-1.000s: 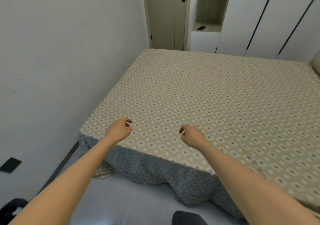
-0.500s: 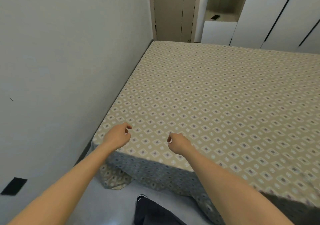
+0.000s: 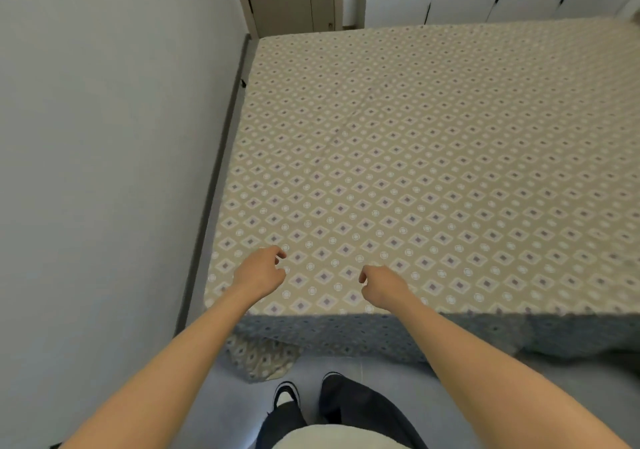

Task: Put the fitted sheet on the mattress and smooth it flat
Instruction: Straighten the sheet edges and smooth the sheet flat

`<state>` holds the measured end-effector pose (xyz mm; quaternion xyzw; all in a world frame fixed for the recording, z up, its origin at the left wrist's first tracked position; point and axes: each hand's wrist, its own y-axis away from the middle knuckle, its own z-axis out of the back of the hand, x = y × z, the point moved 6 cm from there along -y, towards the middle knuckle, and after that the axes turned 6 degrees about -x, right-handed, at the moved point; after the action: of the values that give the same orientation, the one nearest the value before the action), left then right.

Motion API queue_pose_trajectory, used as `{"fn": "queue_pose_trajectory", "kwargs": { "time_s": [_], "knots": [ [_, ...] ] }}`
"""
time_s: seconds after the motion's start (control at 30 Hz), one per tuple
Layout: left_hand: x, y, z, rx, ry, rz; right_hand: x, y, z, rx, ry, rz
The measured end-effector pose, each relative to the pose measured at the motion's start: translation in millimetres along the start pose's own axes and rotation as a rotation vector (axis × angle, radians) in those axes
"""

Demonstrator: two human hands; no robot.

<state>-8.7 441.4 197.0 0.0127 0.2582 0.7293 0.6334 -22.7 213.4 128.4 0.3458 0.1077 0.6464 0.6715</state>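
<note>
The wall (image 3: 104,137) crowds the fitted sheet (image 3: 433,171) on the left; its top lies open.

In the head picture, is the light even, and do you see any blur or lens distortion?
Head view: soft, even light on top of the fitted sheet, no glare; its hanging front side lies in shadow. Wide-angle bending curves the wall and stretches the forearms. Left hand and right hand look slightly soft.

Bare forearms, dark trousers (image 3: 349,410), black-and-white shoes (image 3: 287,393), pale top (image 3: 332,440).
</note>
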Motion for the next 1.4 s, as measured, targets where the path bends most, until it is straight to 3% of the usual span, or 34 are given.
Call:
{"fn": "queue_pose_trajectory", "kwargs": {
  "time_s": [0.27, 0.6, 0.8, 1.0, 1.2, 1.4],
  "knots": [
    [-13, -41, -65, 0.19, -0.127, -0.25, -33, 16, -57, -0.113, -0.04, -0.285],
    [-43, -61, -208, 0.47, -0.199, -0.417, -106, 4, -145, -0.144, -0.362, -0.646],
    [-50, -90, -282, 0.427, -0.339, -0.551, -139, -51, -181, -0.221, -0.805, -0.739],
    [-48, -126, -344, 0.358, -0.409, -0.669, -177, -107, -223, -0.323, -1.033, -0.885],
    [-59, -132, -359, 0.278, -0.472, -0.739, -186, -117, -241, -0.503, -1.091, -1.025],
    [-61, -128, -358, 0.277, -0.577, -0.786, -178, -118, -236, -0.516, -0.972, -0.976]
  ]
}}
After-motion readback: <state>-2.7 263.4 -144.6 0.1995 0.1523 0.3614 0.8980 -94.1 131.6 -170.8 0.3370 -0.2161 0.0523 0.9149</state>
